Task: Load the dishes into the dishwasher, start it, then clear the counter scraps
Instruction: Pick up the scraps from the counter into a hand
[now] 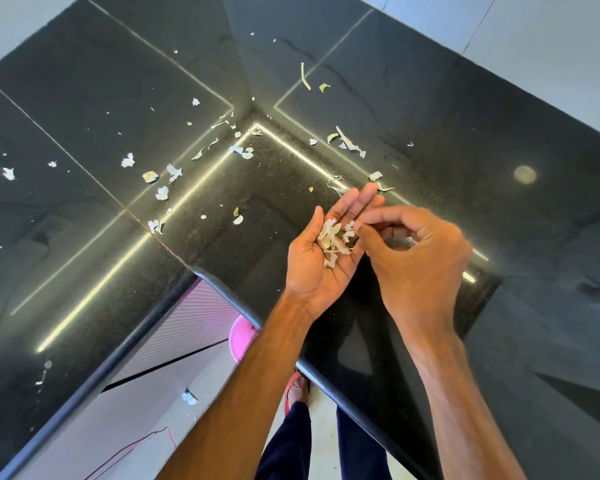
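Scrap-clearing is the step in hand. A heap of gathered peelings (331,242) is carried on the flat, upturned left hand (321,265). Over it a pinched peeling (350,225) is held by the right hand (420,251). Many loose peelings (160,192) lie scattered on the black worktop (430,133), so further picking up is judged necessary.

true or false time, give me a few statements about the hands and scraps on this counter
1. The left hand lies palm up with a pile of scraps on it. True.
2. The counter is wiped clean. False: loose scraps lie scattered over it.
3. The right hand lies flat on the counter. False: its fingers curl over the left palm, pinching a scrap.
4. A pink tub shows below the counter edge. True.
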